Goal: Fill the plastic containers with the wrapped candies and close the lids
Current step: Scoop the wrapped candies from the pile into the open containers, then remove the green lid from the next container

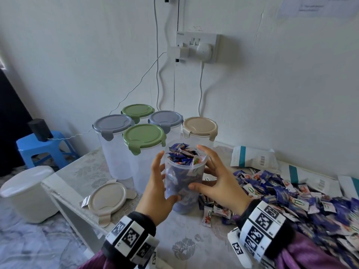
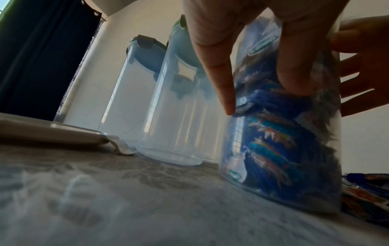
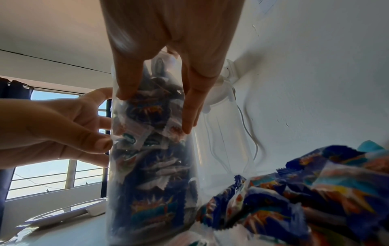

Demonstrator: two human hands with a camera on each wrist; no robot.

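Hands [image 1: 159, 193] hide container [image 1: 184, 171] sides — base blurry.

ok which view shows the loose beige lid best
The head view: the beige lid lies flat on the table, whole and seen from above, left of the filled container. Both wrist views catch it edge-on, only a thin sliver.

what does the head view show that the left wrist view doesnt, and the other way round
Only the head view: candies heaped at the open container's mouth, the loose candy pile, the beige-lidded container, and the wall socket. Only the left wrist view: the container's base on the table and a dark curtain. Both: the left hand and right hand on the container, and the loose beige lid.
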